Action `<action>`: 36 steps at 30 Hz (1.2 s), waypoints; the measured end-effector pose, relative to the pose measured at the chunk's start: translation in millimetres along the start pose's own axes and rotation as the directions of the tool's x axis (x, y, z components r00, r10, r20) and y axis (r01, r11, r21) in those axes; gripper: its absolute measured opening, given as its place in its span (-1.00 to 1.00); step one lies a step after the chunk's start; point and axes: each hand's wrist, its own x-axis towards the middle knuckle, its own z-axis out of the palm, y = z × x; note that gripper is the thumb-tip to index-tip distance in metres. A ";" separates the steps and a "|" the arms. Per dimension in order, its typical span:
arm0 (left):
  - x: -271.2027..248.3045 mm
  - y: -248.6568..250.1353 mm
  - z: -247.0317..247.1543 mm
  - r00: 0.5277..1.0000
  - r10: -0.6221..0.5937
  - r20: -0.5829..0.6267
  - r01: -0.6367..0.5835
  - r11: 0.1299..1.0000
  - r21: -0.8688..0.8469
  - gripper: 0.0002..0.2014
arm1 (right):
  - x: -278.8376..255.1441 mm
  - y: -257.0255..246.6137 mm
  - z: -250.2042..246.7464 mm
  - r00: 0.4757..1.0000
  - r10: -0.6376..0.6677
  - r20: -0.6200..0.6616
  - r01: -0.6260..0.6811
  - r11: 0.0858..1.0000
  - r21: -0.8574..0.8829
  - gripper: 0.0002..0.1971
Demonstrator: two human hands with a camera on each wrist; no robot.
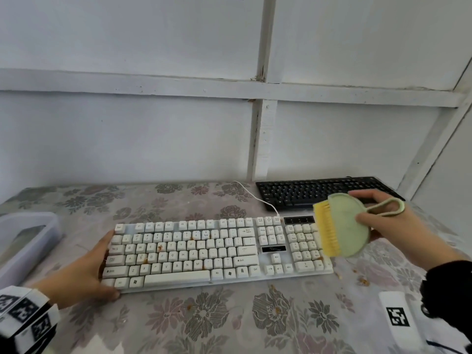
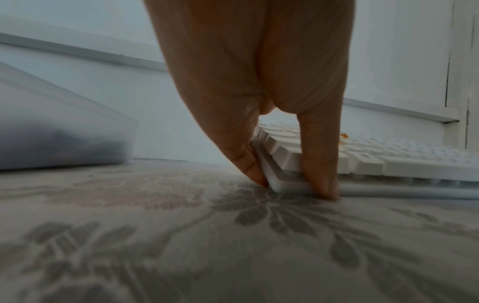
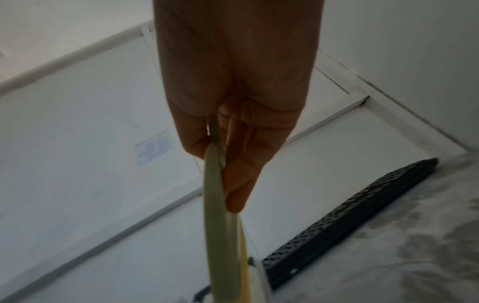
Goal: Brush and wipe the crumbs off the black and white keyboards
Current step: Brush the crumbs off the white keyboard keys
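The white keyboard [image 1: 194,251] lies across the middle of the flowered table, with brown crumbs [image 1: 160,247] among its keys. My left hand [image 1: 102,264] grips its left end; in the left wrist view thumb and finger pinch the keyboard's [image 2: 388,162] corner. My right hand [image 1: 370,223] holds a green brush [image 1: 347,226] with yellow bristles in the air over the number pad, bristles pointing left. The brush [image 3: 215,225] shows edge-on between thumb and fingers in the right wrist view. The black keyboard [image 1: 306,192] sits at the back right against the wall.
A translucent plastic container [image 1: 25,241] stands at the left edge of the table. A white cable [image 1: 255,198] runs from the white keyboard toward the wall. Loose crumbs [image 1: 362,279] lie on the cloth right of the keyboard. A white marker tag [image 1: 397,318] sits near my right sleeve.
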 end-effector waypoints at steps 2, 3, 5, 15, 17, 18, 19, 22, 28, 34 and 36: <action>0.6 -1.2 0.1 1.000 0.016 -0.015 -0.016 1.000 -0.011 0.41 | 3.6 -5.3 11.2 0.999 -0.027 -0.039 0.028 1.000 0.009 -0.57; 0.3 -0.1 0.3 0.999 0.026 -0.022 -0.026 1.000 -0.015 0.38 | 4.0 -6.3 16.4 0.999 -0.034 -0.042 0.034 0.999 -0.004 -0.56; -2.1 4.3 1.1 0.999 0.033 -0.024 -0.033 0.999 -0.022 0.35 | 1.4 -5.5 23.1 0.999 -0.035 -0.027 0.033 0.998 -0.060 -0.56; -7.4 17.8 2.5 1.000 0.030 -0.005 -0.031 1.000 -0.008 0.27 | -1.8 -14.8 18.2 0.999 -0.052 0.007 0.052 0.991 -0.126 -0.57; -7.7 17.7 3.8 0.999 0.042 -0.023 -0.043 0.999 -0.021 0.32 | -1.8 -15.1 21.7 0.997 -0.072 -0.030 0.067 0.989 -0.129 -0.56; -7.5 17.1 4.2 0.998 0.045 -0.032 -0.046 0.998 -0.030 0.33 | -4.4 -13.0 23.7 0.997 -0.066 -0.029 0.061 0.988 -0.145 -0.56; -7.3 17.0 4.5 0.998 0.048 -0.035 -0.049 0.998 -0.033 0.33 | -7.7 -9.3 25.3 0.998 -0.052 -0.016 0.049 0.985 -0.163 -0.56; -7.1 17.5 3.8 0.998 0.050 -0.030 -0.051 0.998 -0.029 0.32 | -16.4 -0.4 25.8 0.999 0.001 0.040 0.006 0.981 -0.195 -0.56; -8.6 16.9 2.4 0.998 0.052 -0.029 -0.053 0.998 -0.031 0.29 | -10.1 -14.6 19.9 0.999 -0.050 0.000 0.050 0.985 -0.166 -0.55; -9.4 18.0 2.8 0.998 0.064 -0.001 -0.064 0.997 -0.034 0.23 | -22.2 -2.0 28.7 0.996 0.024 0.081 -0.006 0.977 -0.213 -0.59; -9.1 19.0 3.2 0.998 0.066 0.000 -0.066 0.997 -0.033 0.22 | -23.6 -6.2 25.2 0.990 0.049 0.131 -0.020 0.977 -0.212 -0.62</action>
